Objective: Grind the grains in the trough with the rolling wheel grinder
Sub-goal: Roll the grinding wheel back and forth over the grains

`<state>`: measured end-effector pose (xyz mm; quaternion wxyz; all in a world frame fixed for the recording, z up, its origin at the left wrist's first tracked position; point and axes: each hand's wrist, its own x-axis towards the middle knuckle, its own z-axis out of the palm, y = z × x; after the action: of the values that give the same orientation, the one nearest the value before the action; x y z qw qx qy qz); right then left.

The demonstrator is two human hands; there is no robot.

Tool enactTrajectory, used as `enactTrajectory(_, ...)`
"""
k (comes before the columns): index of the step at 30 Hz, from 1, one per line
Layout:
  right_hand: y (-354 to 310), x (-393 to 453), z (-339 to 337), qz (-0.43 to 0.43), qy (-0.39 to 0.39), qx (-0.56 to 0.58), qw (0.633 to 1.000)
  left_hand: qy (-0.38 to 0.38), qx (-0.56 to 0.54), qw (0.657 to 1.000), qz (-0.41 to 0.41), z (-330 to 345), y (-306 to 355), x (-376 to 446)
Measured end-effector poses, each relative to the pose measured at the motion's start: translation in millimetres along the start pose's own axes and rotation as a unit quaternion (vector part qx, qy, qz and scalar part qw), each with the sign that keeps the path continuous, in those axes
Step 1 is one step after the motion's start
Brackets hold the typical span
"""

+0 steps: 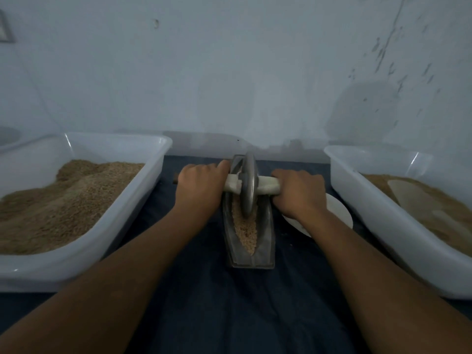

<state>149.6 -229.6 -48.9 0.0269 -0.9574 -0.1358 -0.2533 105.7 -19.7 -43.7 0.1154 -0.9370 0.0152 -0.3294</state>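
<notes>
- Head view, nearest first: two bare forearms reach forward over a dark blue cloth (204,302) spread on the tabletop.
- Between them lies the metal trough (265,241), its long axis running straight away from the person, with pale grains (246,229) heaped along its near half.
- The rolling wheel grinder (248,185) stands upright in the groove at the far half of the trough, its white axle handle (265,188) crossing the trough at right angles.
- The left hand (199,186) is clenched round the left end of the handle; the right hand (298,192) grips the right end, both equally close to the wheel.
- Unground grain lies on the near side of the wheel, so I reckon the next stroke is a pull back towards the body along the trough.
- A white plate (339,213) sits just right of the trough, partly under the right wrist.
- The left plastic tub (84,226) holds a deep mound of brown grain; the right plastic tub (362,200) holds similar material with a paler, finer-looking patch.
- A pale wall (229,72) stands behind.
</notes>
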Motion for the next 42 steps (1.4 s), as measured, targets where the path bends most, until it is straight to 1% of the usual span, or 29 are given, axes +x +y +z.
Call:
enactTrajectory(8,-4,-29,-9,0.005,0.036,0.021,0.999,-0.01,0.01,1.0,-0.004,-18,2,-22)
enactTrajectory(14,-13,-46,-25,0.04,0.038,0.031,0.998,0.007,-0.034,0.999,0.009,-27,2,-33)
enactTrajectory(19,-13,-48,-27,0.039,0.053,0.024,0.998,0.028,-0.072,0.997,0.013,-30,0,-39)
enactTrajectory(22,-8,-48,-20,0.034,0.058,0.039,0.997,0.035,-0.087,0.996,-0.004,-29,0,-41)
enactTrajectory(27,-4,-48,-11,0.038,0.084,0.041,0.995,0.023,-0.083,0.994,-0.063,-31,-6,-45)
enactTrajectory(30,-6,-47,-11,0.038,0.096,0.031,0.994,0.027,-0.095,0.993,-0.065,-32,-11,-47)
enactTrajectory(36,-4,-52,-23,0.041,0.087,0.056,0.994,0.025,-0.14,0.988,-0.056,-38,-18,-49)
enactTrajectory(42,-6,-56,-32,0.028,0.065,0.071,0.995,0.029,-0.149,0.987,-0.048,-40,-20,-52)
